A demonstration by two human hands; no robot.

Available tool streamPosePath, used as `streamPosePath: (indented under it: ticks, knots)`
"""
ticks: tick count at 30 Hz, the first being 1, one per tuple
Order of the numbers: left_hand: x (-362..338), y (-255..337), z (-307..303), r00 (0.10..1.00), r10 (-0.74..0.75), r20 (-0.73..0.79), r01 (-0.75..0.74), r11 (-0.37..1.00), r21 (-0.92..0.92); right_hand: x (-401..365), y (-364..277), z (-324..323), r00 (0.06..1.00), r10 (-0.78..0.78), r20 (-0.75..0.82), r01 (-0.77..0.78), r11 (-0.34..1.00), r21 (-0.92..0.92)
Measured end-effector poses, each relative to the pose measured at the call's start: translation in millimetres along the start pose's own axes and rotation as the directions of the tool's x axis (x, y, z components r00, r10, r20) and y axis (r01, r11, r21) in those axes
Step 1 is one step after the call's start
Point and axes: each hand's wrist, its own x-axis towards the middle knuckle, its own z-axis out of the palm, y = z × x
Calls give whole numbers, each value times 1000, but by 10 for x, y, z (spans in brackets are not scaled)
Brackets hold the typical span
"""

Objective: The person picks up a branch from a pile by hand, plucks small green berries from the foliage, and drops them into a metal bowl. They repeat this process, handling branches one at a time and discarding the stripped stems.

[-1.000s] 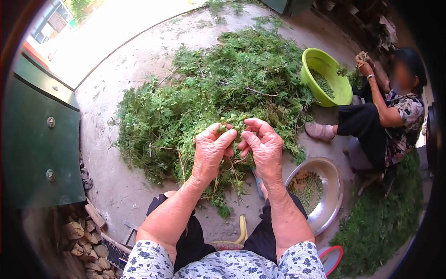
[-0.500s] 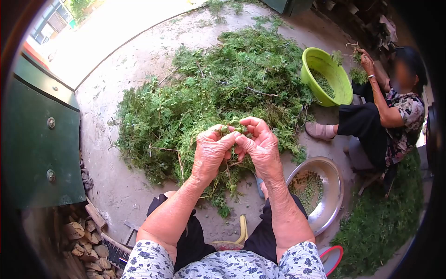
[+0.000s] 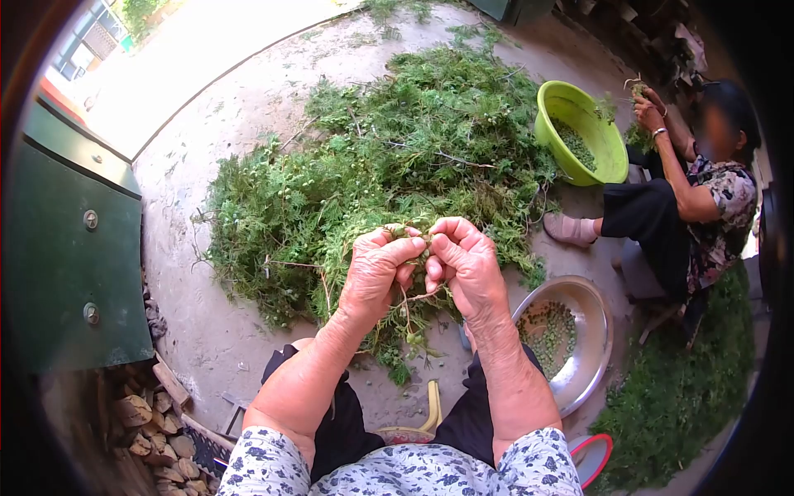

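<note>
My left hand [image 3: 374, 266] is closed on a leafy evergreen sprig [image 3: 399, 231] with small green cones; its stem hangs below the fingers. Close beside it, my right hand [image 3: 466, 263] pinches at the same sprig, thumb and forefinger on a small green cone, partly hidden by the fingertips. Beneath both hands spreads a large heap of cut evergreen branches [image 3: 331, 190] on the concrete floor. A metal basin [image 3: 594, 347] holding loose green cones stands to the right of my right forearm.
A lime-green tub [image 3: 608, 153] with green cones stands beyond the heap. At right, a seated person [image 3: 691, 194] holds a sprig in both hands. More greenery [image 3: 670, 405] lies at lower right. Firewood [image 3: 161, 438] and a green metal door [image 3: 74, 248] are at left.
My fingertips have shifted on the sprig; the right hand is slightly lower, and fewer cones show between the hands. The other person's hands have moved slightly.
</note>
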Motion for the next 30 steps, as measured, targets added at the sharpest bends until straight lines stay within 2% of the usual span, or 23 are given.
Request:
streamPosePath:
  ticks: [1,2,3,4,6,10,12,14,15,18,20,21,25,27,30]
  knots:
    - [3,2,6,999,-24,-32,23,999,-39,1,-8,4,1000,0,0,0,1000,0]
    - [4,6,9,997,-48,-64,43,996,-80,3,-24,17,1000,-18,17,17,997,76]
    - [4,-5,0,996,-66,-58,60,993,-101,8,-30,27,999,-38,33,32,988,152]
    - [12,-25,-12,996,-65,-59,59,993,-100,14,-21,27,999,-38,35,32,988,153]
    - [24,-73,-25,999,-34,-39,29,992,-125,15,3,15,997,-54,-46,58,994,97]
    - [-29,-66,14,996,-26,-83,16,993,-120,-14,32,64,994,-92,-60,91,996,-19]
    - [2,-70,-32,995,-45,-87,32,989,-142,-10,31,55,994,-85,-72,94,986,139]
    - [36,-64,-82,998,-21,-63,6,974,-227,-21,9,64,990,-112,-80,121,985,121]
    - [12,-29,-69,999,-39,-27,32,972,-231,-33,-3,93,993,-92,-69,103,979,178]
    - [40,-43,-73,997,-39,-60,20,958,-284,-14,3,63,994,-77,-72,94,956,278]
    - [18,-17,-79,999,-34,-28,24,954,-299,8,-6,-2,998,0,-57,12,978,206]
    - [9,7,-72,998,-47,-39,33,956,-291,13,1,-3,1000,-17,-18,21,975,220]
    - [11,21,-62,996,-60,-71,40,967,-252,-2,-9,67,999,0,-43,8,985,171]
    - [32,-5,-76,998,-33,-54,21,977,-213,-8,30,76,996,-34,-86,23,992,-124]
    - [19,6,-62,999,-14,-41,8,988,-154,-31,33,104,994,12,-108,-22,996,-92]
